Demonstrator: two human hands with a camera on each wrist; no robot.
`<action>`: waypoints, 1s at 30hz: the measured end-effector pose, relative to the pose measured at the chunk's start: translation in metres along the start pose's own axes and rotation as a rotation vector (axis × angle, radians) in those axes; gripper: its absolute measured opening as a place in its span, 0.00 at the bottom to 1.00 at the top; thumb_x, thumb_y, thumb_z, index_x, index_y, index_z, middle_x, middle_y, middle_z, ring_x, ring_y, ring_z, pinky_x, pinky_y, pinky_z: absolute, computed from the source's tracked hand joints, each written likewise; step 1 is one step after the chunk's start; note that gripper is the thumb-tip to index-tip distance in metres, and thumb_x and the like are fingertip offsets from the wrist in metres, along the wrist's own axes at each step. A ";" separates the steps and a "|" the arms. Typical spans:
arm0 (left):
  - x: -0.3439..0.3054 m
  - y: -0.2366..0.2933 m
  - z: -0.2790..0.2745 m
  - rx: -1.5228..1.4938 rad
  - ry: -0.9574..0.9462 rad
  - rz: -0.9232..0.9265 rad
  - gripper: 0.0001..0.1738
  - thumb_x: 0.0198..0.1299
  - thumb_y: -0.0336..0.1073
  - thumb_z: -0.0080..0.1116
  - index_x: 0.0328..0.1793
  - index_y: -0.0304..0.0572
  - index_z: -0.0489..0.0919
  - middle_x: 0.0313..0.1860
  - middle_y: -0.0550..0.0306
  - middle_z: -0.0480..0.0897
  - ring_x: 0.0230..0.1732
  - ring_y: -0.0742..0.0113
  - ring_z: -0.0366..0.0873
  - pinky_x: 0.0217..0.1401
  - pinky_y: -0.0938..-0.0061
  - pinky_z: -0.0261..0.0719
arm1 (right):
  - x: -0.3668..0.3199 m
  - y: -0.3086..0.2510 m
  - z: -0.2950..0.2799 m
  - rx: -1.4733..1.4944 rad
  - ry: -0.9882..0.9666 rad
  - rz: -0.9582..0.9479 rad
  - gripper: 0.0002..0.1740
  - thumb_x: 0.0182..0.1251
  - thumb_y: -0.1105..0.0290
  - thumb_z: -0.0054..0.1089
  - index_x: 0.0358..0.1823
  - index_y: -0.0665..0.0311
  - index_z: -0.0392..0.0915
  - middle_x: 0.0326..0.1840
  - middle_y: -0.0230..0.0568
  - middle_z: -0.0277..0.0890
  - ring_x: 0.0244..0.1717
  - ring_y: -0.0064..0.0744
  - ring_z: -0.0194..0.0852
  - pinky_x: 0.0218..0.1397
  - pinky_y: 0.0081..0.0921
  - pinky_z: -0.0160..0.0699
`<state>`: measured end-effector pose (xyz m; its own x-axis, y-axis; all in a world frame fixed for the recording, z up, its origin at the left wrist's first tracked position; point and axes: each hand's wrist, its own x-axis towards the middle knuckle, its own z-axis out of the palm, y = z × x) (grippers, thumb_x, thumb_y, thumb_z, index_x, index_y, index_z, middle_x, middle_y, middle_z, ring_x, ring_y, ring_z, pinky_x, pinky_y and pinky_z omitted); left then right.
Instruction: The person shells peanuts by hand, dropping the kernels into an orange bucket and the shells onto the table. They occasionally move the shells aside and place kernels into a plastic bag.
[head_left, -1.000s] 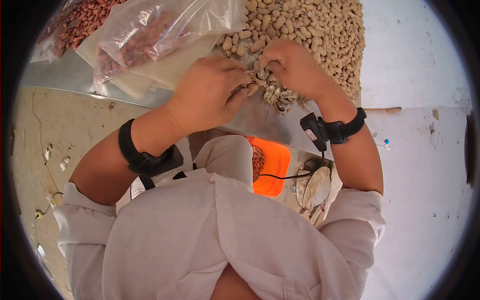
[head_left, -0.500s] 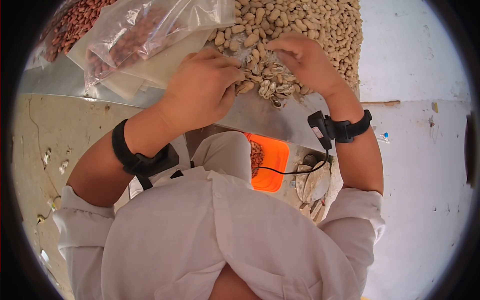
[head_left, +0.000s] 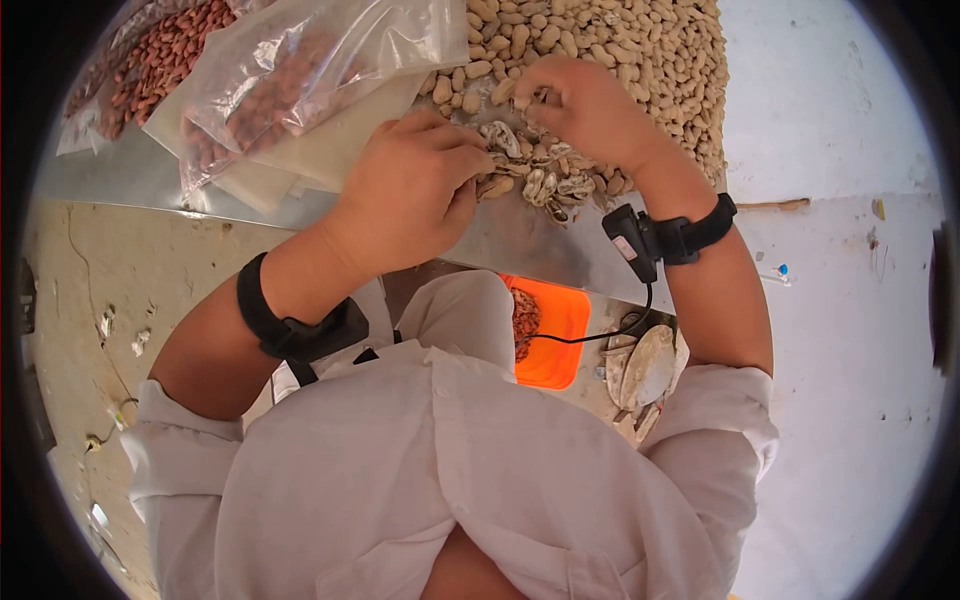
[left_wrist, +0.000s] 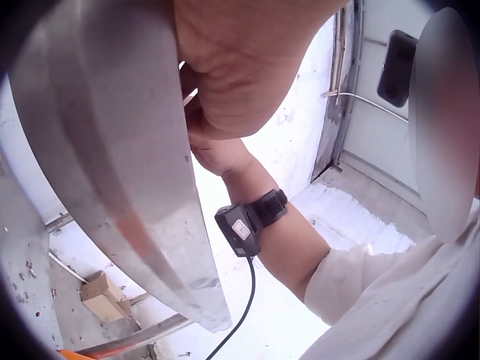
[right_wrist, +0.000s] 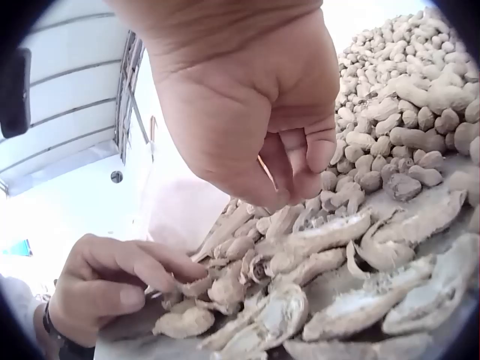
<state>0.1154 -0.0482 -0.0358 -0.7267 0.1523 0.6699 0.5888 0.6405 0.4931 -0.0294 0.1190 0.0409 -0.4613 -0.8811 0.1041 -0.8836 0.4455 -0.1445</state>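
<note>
The right hand (right_wrist: 255, 112) reaches down over the peanuts, its fingers curled and the thumb tip near the fingertips. I cannot tell whether something is pinched between them. In the right wrist view, the left hand (right_wrist: 105, 281) lies low beside the shells, fingertips touching a piece of peanut shell (right_wrist: 196, 287) and thumb held apart. Split peanut shells (right_wrist: 274, 319) cover the metal tabletop (head_left: 520, 235) between the hands. Behind the right hand rises a large heap of unshelled peanuts (head_left: 650, 60). The left wrist view shows the left hand (left_wrist: 232, 67) from the wrist side, fingers mostly hidden.
Clear plastic bags (head_left: 330, 80) lie left of the heap, with red peanut kernels showing through. More red kernels (head_left: 170, 60) are farther left. Below the table edge, an orange basin (head_left: 560, 335) holds kernels. A cable (head_left: 600, 338) runs from the right wrist camera.
The right hand swung out to the right, then came back left with its fingers curling in over the peanuts. The left hand shifted slightly and stays beside the shells.
</note>
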 end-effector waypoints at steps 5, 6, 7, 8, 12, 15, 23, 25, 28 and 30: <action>0.002 0.001 0.000 0.002 -0.006 0.001 0.12 0.41 0.24 0.55 0.35 0.36 0.80 0.43 0.49 0.81 0.42 0.48 0.74 0.45 0.62 0.75 | 0.010 0.012 -0.010 0.129 0.157 0.206 0.09 0.56 0.68 0.59 0.38 0.62 0.78 0.33 0.44 0.79 0.35 0.46 0.77 0.41 0.36 0.76; 0.002 0.002 -0.001 -0.001 -0.008 -0.005 0.12 0.41 0.24 0.55 0.35 0.36 0.80 0.43 0.49 0.81 0.42 0.48 0.74 0.45 0.62 0.75 | 0.011 0.016 -0.008 0.111 0.247 0.189 0.09 0.57 0.69 0.58 0.39 0.61 0.78 0.33 0.44 0.79 0.35 0.47 0.77 0.41 0.36 0.76; 0.002 0.001 0.000 0.011 -0.005 -0.018 0.11 0.42 0.25 0.55 0.35 0.38 0.80 0.42 0.52 0.81 0.42 0.51 0.74 0.45 0.62 0.74 | 0.011 0.018 -0.007 0.091 0.335 0.171 0.10 0.57 0.70 0.57 0.40 0.61 0.78 0.33 0.44 0.79 0.35 0.47 0.77 0.41 0.36 0.76; 0.001 0.001 0.001 0.023 0.000 -0.033 0.11 0.43 0.27 0.55 0.35 0.40 0.81 0.40 0.56 0.81 0.42 0.54 0.74 0.45 0.62 0.73 | 0.009 0.018 -0.008 0.031 0.260 0.187 0.10 0.58 0.72 0.56 0.41 0.61 0.78 0.33 0.44 0.78 0.33 0.43 0.76 0.40 0.35 0.75; 0.003 0.003 -0.001 0.014 -0.037 -0.042 0.12 0.42 0.23 0.55 0.36 0.36 0.80 0.43 0.49 0.81 0.40 0.50 0.74 0.44 0.62 0.75 | -0.007 0.018 -0.002 -0.173 0.063 0.156 0.13 0.57 0.78 0.52 0.44 0.61 0.78 0.35 0.44 0.75 0.34 0.41 0.74 0.42 0.34 0.74; 0.003 0.005 -0.003 0.014 -0.045 -0.058 0.12 0.42 0.23 0.55 0.36 0.36 0.80 0.43 0.49 0.81 0.39 0.50 0.74 0.44 0.63 0.75 | -0.012 0.022 0.007 -0.191 -0.010 0.076 0.16 0.53 0.79 0.51 0.43 0.58 0.80 0.41 0.45 0.76 0.44 0.45 0.73 0.48 0.35 0.74; 0.004 0.005 -0.003 0.011 -0.046 -0.037 0.12 0.43 0.23 0.56 0.36 0.36 0.80 0.44 0.49 0.81 0.40 0.50 0.74 0.45 0.63 0.75 | -0.016 0.007 -0.006 0.046 -0.041 0.241 0.12 0.56 0.77 0.53 0.40 0.59 0.81 0.34 0.44 0.78 0.38 0.45 0.76 0.42 0.35 0.75; 0.004 0.005 -0.003 0.006 -0.048 -0.036 0.12 0.43 0.23 0.55 0.36 0.36 0.80 0.44 0.49 0.81 0.41 0.50 0.74 0.45 0.63 0.75 | -0.013 0.014 -0.005 0.029 -0.014 0.217 0.11 0.58 0.78 0.54 0.41 0.61 0.79 0.34 0.45 0.78 0.33 0.42 0.77 0.37 0.30 0.74; 0.004 0.005 -0.003 -0.001 -0.050 -0.034 0.12 0.43 0.23 0.55 0.36 0.36 0.80 0.43 0.49 0.81 0.41 0.50 0.74 0.45 0.63 0.75 | -0.006 0.006 -0.004 -0.105 -0.064 0.206 0.11 0.56 0.77 0.55 0.41 0.59 0.79 0.34 0.45 0.78 0.36 0.43 0.77 0.40 0.33 0.74; 0.004 0.005 -0.004 -0.006 -0.054 -0.035 0.12 0.43 0.22 0.55 0.37 0.37 0.80 0.43 0.49 0.81 0.41 0.50 0.74 0.45 0.64 0.75 | -0.001 0.016 0.010 -0.226 -0.009 0.062 0.11 0.55 0.76 0.56 0.40 0.59 0.79 0.34 0.45 0.78 0.37 0.45 0.77 0.41 0.35 0.74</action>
<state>0.1168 -0.0479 -0.0283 -0.7646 0.1702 0.6216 0.5646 0.6420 0.5188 -0.0423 0.1256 0.0285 -0.5154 -0.8520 0.0925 -0.8497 0.5221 0.0742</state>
